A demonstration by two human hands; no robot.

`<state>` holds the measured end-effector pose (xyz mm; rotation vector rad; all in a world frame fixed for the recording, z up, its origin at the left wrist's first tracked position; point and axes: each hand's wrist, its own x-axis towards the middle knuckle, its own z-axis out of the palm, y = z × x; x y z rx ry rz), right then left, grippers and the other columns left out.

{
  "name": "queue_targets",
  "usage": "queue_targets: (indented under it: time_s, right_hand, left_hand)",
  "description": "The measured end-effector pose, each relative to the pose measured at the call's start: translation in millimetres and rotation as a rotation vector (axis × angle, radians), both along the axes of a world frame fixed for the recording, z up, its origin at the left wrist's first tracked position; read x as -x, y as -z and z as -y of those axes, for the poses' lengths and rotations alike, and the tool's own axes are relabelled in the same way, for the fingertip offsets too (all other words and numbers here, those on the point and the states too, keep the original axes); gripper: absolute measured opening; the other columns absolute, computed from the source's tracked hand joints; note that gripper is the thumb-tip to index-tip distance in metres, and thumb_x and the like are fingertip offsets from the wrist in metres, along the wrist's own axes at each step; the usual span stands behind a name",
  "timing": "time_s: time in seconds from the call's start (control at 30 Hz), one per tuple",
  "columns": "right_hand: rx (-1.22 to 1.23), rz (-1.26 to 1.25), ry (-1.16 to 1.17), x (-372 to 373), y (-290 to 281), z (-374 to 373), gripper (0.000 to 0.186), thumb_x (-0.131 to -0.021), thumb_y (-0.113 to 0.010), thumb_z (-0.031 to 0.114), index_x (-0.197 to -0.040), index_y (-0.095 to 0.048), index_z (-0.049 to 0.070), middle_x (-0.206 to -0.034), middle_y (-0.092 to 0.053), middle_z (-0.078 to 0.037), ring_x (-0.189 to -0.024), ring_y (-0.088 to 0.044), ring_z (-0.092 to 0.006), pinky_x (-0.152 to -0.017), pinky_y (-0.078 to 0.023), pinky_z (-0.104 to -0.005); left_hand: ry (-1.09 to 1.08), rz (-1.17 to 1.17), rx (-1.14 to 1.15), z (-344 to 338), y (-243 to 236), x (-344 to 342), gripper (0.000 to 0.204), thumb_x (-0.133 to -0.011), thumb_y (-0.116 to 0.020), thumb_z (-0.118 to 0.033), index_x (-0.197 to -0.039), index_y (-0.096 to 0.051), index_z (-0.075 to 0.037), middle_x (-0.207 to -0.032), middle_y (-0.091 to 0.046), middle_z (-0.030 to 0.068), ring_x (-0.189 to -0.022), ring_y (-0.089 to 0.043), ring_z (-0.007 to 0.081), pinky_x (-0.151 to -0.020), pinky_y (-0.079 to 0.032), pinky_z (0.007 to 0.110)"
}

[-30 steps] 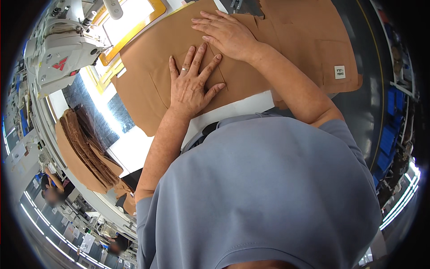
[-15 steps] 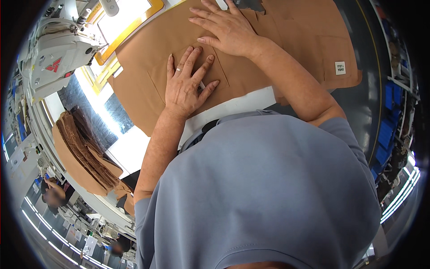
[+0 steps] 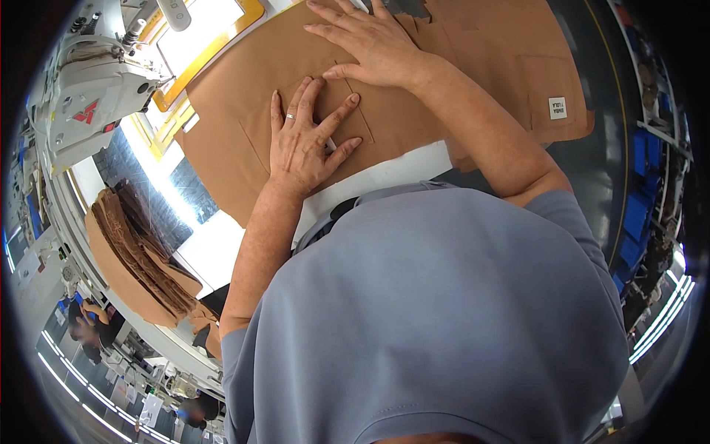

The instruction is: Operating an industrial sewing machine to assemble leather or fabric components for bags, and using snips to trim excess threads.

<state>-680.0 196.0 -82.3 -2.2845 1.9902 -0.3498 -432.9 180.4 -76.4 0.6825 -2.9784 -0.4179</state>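
The brown fabric (image 3: 229, 111) lies flat beneath both hands, its left edge close to the yellow frame (image 3: 198, 68) and the sewing machine (image 3: 96, 111); a shiny metal plate (image 3: 181, 226) and part of the white worktop (image 3: 214, 248) separate it from a stack of brown pieces (image 3: 137, 259) farther left. Past its right edge, near the square white label (image 3: 557, 108), the grey floor (image 3: 599, 170) shows. The left hand (image 3: 299, 148) presses mid-fabric with fingers spread open, gripping nothing; the right hand (image 3: 381, 53) rests farther away, fingers also open and flat. Compared with half a second ago, the right thumb and forefinger stand wider apart — a stitched line's far end now shows between them — while the fabric still lies flat.
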Motion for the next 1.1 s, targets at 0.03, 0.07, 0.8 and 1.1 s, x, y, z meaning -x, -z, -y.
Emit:
queue_targets:
  time_s: [0.03, 0.07, 0.8, 1.1]
  right_hand:
    - [0.001, -0.02, 0.012, 0.6, -3.7, 1.8, 0.086, -0.093, -0.075, 0.05, -0.161, -0.043, 0.008, -0.177, -0.018, -0.014, -0.165, -0.007, -0.0367, -0.127, -0.012, -0.0688]
    - [-0.029, 0.008, 0.013, 1.2, -7.4, 1.8, 0.085, -0.093, -0.074, 0.05, -0.161, -0.043, 0.008, -0.177, -0.017, -0.014, -0.164, -0.008, -0.0366, -0.127, -0.013, -0.0688]
    - [-0.122, 0.091, 0.053, 2.5, -15.6, 4.3, 0.084, -0.096, -0.072, 0.047, -0.162, -0.039, 0.007, -0.177, -0.015, -0.015, -0.164, -0.009, -0.0363, -0.125, -0.02, -0.0699]
    - [-0.027, 0.084, 0.126, 2.6, 4.6, 5.1, 0.08, -0.099, -0.069, 0.045, -0.162, -0.038, 0.007, -0.177, -0.015, -0.014, -0.164, -0.01, -0.0342, -0.127, -0.016, -0.0683]
  left_hand:
    - [0.003, -0.008, 0.004, 0.6, -0.1, 0.5, 0.063, -0.093, -0.066, -0.064, -0.151, -0.058, -0.042, -0.163, -0.039, 0.0122, -0.156, -0.032, 0.0317, -0.129, -0.014, 0.065]
    - [0.007, -0.014, 0.006, 0.5, -0.4, 0.4, 0.063, -0.093, -0.067, -0.064, -0.151, -0.058, -0.042, -0.163, -0.039, 0.0119, -0.157, -0.032, 0.0318, -0.129, -0.013, 0.065]
    - [-0.04, 0.04, -0.052, 0.2, -2.9, 1.9, 0.06, -0.094, -0.065, -0.065, -0.15, -0.056, -0.046, -0.172, -0.03, 0.0032, -0.161, -0.025, 0.0289, -0.13, -0.007, 0.065]
    - [0.006, 0.055, 0.011, 1.4, -2.1, 2.9, 0.066, -0.093, -0.066, -0.064, -0.153, -0.056, -0.039, -0.17, -0.037, -0.0021, -0.161, -0.026, 0.0298, -0.13, -0.006, 0.065]
